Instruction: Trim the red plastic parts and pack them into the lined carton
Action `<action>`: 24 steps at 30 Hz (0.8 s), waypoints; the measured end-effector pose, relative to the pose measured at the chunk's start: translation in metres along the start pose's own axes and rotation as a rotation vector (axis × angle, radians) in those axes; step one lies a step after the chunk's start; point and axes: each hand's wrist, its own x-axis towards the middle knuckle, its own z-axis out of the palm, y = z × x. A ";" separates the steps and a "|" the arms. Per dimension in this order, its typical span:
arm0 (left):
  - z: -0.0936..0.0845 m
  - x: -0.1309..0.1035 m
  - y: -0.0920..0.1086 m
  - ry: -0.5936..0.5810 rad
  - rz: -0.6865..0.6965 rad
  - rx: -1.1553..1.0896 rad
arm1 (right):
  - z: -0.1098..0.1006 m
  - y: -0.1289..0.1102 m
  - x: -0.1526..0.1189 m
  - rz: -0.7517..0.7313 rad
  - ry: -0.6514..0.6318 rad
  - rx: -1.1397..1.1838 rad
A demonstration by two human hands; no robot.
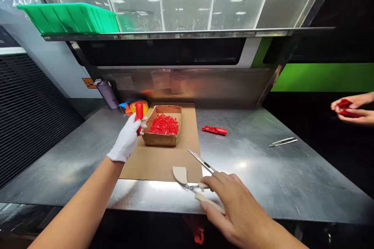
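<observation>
My left hand [128, 136], in a white glove, grips an upright red plastic tube-like part [139, 111] beside the left edge of a cardboard box. At the front of the table, my bare right hand [230, 202] has its thumb and fingers around the beige handles of a pair of hand cutters [191, 188]. Over the cutters' jaw end shows a beige fan-shaped piece [180, 174]; how it is joined I cannot tell. A slim metal utility knife [201, 160] lies just beyond the right fingertips, its rear end hidden by them.
The cardboard box [159, 140] of small red pieces stands on a flat cardboard sheet [163, 163]. A red part [214, 130] and another knife [283, 142] lie right. Tape [143, 107] and a purple bottle [107, 93] stand back left. Another person's hands [355, 109] hold something red.
</observation>
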 end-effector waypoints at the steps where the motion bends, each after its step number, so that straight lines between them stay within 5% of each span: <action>1: -0.008 -0.010 -0.002 -0.019 -0.056 -0.066 | -0.004 0.007 0.006 0.019 -0.006 0.042; 6: -0.033 -0.061 -0.011 -0.019 -0.296 -0.286 | -0.018 0.056 0.055 0.186 -0.028 0.191; 12: -0.050 -0.087 -0.027 0.026 -0.372 -0.365 | -0.023 0.124 0.118 0.500 0.125 -0.151; 20: -0.057 -0.086 -0.038 0.002 -0.299 0.012 | -0.020 0.149 0.143 0.613 0.186 -0.215; 24: -0.067 -0.071 -0.052 0.009 -0.144 0.483 | -0.016 0.149 0.135 0.566 0.229 -0.151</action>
